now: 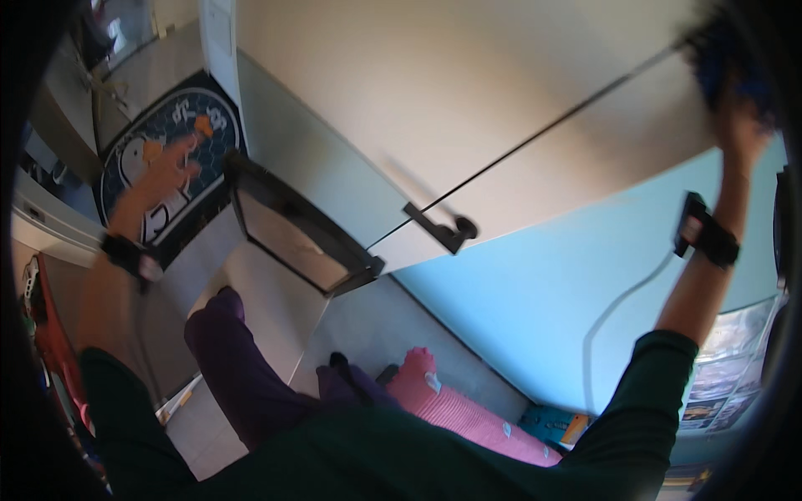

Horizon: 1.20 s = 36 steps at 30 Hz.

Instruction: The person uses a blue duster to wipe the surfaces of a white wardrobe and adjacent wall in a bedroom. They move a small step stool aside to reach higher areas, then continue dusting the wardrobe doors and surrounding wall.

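My right hand (738,134) holds a dark blue cloth (720,62) against a large cream panel (401,87), at the far upper right. Motion blurs the hand and the cloth, and the cloth's outer side runs into the dark picture rim. A thin dark gap crosses the panel and ends near the cloth. My left hand (166,172) is blurred too, with its fingers apart and nothing seen in it. In the picture it overlaps a dark rounded doormat (210,147) with a cartoon bird. Both wrists wear black straps with small devices.
A black handle or hook (446,233) juts from the panel. Beside it is a black-framed box-like piece (301,241). A light blue wall (501,300) stands at right, with pictures (730,369) on it. A pink striped soft object (467,416) lies on the floor near my feet.
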{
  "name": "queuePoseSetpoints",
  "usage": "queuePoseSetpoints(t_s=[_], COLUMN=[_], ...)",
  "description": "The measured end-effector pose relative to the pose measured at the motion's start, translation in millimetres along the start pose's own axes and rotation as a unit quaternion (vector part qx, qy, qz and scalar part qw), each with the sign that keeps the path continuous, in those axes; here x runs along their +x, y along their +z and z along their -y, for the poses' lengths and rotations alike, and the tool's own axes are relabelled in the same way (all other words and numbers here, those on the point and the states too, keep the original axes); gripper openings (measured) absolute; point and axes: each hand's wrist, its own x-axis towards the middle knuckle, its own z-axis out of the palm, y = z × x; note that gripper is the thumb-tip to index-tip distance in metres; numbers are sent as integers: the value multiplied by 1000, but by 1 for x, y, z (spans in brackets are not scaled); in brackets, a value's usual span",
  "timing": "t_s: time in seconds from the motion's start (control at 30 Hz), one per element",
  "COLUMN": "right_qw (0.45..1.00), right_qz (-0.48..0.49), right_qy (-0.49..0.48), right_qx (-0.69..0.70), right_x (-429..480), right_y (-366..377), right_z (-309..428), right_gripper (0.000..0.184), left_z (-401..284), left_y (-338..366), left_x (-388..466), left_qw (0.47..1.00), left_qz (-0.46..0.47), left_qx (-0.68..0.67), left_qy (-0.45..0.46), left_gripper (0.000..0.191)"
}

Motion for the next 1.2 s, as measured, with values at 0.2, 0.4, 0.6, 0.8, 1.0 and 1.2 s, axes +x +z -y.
queuePoseSetpoints(t_s=[0.2, 0.4, 0.6, 0.8, 1.0, 1.2], right_qw=[933, 742, 841, 932, 880, 731], right_qz=[-153, 165, -122, -60, 31, 125], right_qy=[19, -319, 16, 63, -146, -335], right_qx=[326, 566, 527, 353, 451, 581], right_x=[-20, -177, -83, 2, -112, -246], right_y=[-24, -124, -46, -50, -133, -152], right_z=[40, 124, 47, 7, 126, 231], right_gripper=[40, 47, 24, 45, 47, 47], left_z=[-134, -168, -123, -23, 44, 1], left_y=[106, 118, 91, 69, 106, 182], left_x=[-94, -153, -226, -349, -416, -313], left_qw=[987, 982, 997, 989, 963, 961], left_qz=[104, 70, 28, 21, 25, 71], left_qx=[49, 77, 49, -12, -71, -230], left_qy=[112, 156, 45, -148, -259, -136], left_gripper=[62, 61, 62, 61, 59, 52])
